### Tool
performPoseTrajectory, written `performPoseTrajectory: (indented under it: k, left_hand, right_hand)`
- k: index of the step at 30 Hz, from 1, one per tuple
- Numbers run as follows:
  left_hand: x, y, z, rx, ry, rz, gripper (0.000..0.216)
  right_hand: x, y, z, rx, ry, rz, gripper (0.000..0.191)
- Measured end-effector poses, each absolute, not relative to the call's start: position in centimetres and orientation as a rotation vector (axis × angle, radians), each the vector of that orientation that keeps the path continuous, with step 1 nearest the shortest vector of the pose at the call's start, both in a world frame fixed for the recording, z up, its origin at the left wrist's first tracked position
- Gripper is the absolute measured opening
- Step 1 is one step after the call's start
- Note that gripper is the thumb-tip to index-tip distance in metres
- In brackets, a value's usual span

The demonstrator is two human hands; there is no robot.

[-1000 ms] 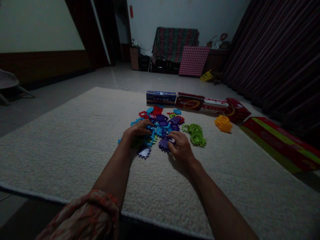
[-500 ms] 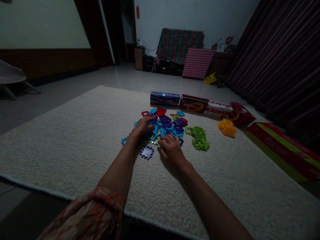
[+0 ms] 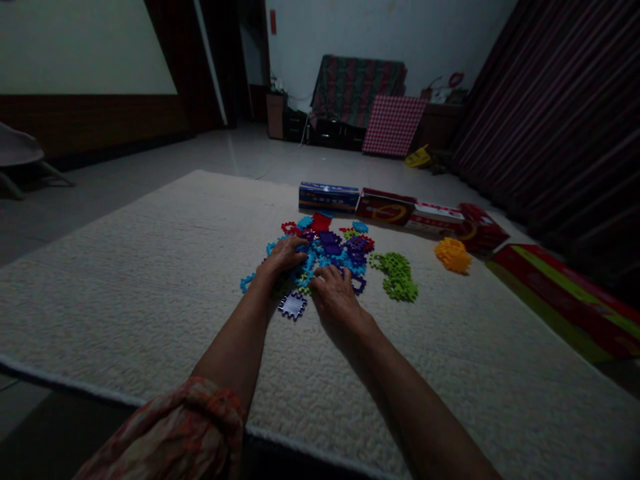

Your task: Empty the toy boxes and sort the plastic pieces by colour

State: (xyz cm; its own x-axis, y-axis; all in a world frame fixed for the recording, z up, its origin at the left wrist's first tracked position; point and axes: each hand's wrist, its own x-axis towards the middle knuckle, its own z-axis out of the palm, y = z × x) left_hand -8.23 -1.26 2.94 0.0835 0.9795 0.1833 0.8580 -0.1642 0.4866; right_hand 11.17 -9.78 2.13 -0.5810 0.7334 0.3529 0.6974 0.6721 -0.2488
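A heap of interlocking plastic tiles [image 3: 334,248], blue, purple and red, lies on the cream rug [image 3: 150,267]. My left hand [image 3: 284,255] rests on the heap's left side with its fingers curled over blue pieces. My right hand [image 3: 333,293] lies palm down at the heap's near edge, fingers bent over small pieces; what they hold, if anything, is hidden. A single purple tile [image 3: 293,305] lies on the rug between my wrists.
Green tiles [image 3: 397,276] and yellow tiles [image 3: 453,255] form separate piles to the right. A blue box [image 3: 329,197] and red boxes [image 3: 430,217] line the rug's far edge. A long red and green box [image 3: 565,293] lies at the right. Furniture stands by the far wall.
My right hand has moved left from the purple pieces towards the middle of the heap's near edge. My left hand has stayed on the heap's left side.
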Motion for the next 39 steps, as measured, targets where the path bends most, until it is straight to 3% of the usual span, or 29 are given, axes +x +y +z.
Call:
performPoseTrajectory:
  k: [13, 24, 32, 39]
  left_hand:
    - [-8.2, -0.8, 1.9, 2.148, 1.875, 0.706, 0.042]
    - [-8.5, -0.9, 2.2, 2.148, 1.799, 0.783, 0.036]
    - [-8.6, -0.8, 2.5, 2.134, 1.843, 0.880, 0.035]
    - [-9.2, -2.2, 4.4, 2.067, 1.894, 0.877, 0.036]
  right_hand:
    - [17.8, -9.3, 1.1, -0.817, -2.054, 0.522, 0.016]
    - [25.1, -5.6, -0.6, -1.302, -1.701, -0.108, 0.019]
    - [23.8, -6.4, -0.8, -1.430, -1.777, -0.220, 0.038]
    - [19.5, -8.0, -0.9, -1.169, -1.994, -0.123, 0.029]
